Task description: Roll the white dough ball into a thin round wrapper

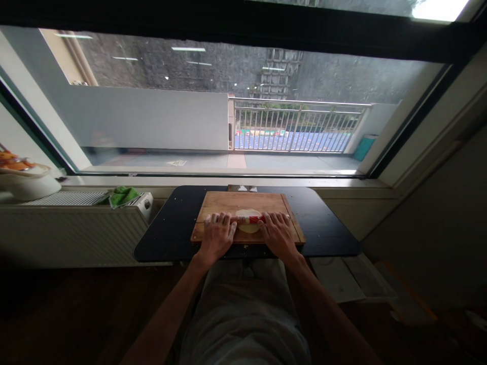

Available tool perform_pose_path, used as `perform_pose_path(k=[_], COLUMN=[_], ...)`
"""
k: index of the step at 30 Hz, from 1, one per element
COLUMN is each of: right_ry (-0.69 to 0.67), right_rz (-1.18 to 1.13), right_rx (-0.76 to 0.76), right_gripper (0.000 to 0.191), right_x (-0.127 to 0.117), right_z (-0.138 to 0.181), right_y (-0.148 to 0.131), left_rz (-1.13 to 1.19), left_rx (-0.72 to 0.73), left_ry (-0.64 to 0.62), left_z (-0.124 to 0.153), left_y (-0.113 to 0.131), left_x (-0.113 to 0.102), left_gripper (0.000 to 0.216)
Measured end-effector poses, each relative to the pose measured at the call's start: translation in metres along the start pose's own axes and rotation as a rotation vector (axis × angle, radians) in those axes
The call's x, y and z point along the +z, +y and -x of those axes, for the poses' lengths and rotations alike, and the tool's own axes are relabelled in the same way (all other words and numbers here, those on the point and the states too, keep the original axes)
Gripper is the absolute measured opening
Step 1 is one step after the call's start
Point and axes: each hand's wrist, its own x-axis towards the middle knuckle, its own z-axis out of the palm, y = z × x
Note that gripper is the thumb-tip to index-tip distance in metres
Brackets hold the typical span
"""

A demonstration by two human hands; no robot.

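Note:
A flat round of pale dough (249, 227) lies on a wooden cutting board (243, 200). Across its middle runs a rolling pin (249, 219), a slim cylinder with a red and whitish middle part. My left hand (218, 230) rests over the pin's left end, fingers curled across it. Over the right end lies my right hand (278, 228), with its fingers bent over the pin in the same way. Both ends of the pin are mostly hidden under my hands. Dough shows in front of and behind the pin, between the hands.
The board sits on a dark table (331, 223) with small crumbs. A radiator (76, 228) stands at the left, with a green cloth (124, 196) and a white pot-like container (32, 182) near it. The window sill (266, 181) borders the table's far edge.

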Motion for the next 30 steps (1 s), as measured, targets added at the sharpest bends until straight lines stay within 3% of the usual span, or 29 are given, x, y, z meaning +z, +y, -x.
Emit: perform_pose_path(k=[6, 11, 16, 30], right_ry=[0.011, -0.030, -0.076, -0.223], right_rz=[0.017, -0.007, -0.009, 0.120], right_rx=[0.009, -0.029, -0.085, 0.004], right_gripper=[0.046, 0.047, 0.050, 0.051], right_x=[0.000, 0.002, 0.003, 0.015], right_z=[0.010, -0.005, -0.031, -0.077], right_y=[-0.005, 0.004, 0.009, 0.011], left_rz=[-0.001, 0.006, 0.026, 0.024], left_rx=[-0.002, 0.008, 0.010, 0.007], left_ry=[0.048, 0.083, 0.065, -0.078], left_z=[0.011, 0.011, -0.004, -0.053], left_y=[0.004, 0.003, -0.002, -0.009], left_x=[0.013, 0.019, 0.020, 0.023], left_gripper=[0.047, 0.051, 0.055, 0.054])
